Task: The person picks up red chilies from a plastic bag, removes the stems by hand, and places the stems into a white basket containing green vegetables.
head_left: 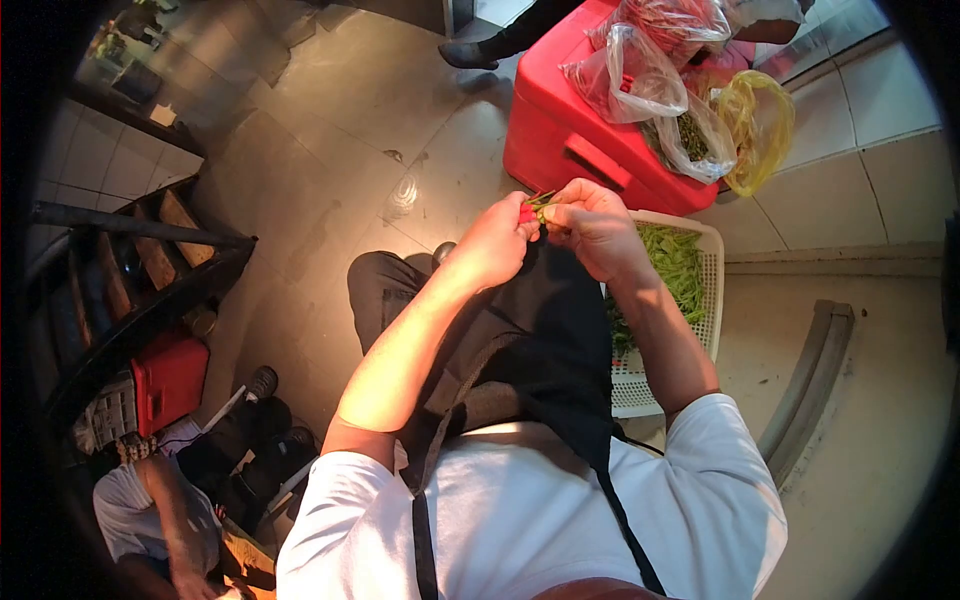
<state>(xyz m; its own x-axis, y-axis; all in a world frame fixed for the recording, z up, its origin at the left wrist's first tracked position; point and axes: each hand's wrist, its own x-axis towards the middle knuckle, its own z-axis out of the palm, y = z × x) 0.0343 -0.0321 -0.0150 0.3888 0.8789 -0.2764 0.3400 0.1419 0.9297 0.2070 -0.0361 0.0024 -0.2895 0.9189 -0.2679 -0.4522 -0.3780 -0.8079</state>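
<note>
Above my lap, my left hand [492, 242] and my right hand [598, 232] meet with fingers pinched together. Between their fingertips is a small bunch of thin green stems [543, 208]. A small bright red thing [527, 214] shows at my left fingertips beside the stems; I cannot tell what it is. Just past my right forearm sits a white perforated plastic basket [712, 300]. It holds a heap of green leafy vegetables [672, 262], partly hidden by that forearm.
A big red lidded box [545, 110] stands ahead, with clear plastic bags [635, 85] and a yellow bag [765, 120] on top. At lower left, another person [150, 510] sits near a red crate [170, 378] and a metal-framed rack [140, 255]. Someone's shoe [466, 55] shows at the top.
</note>
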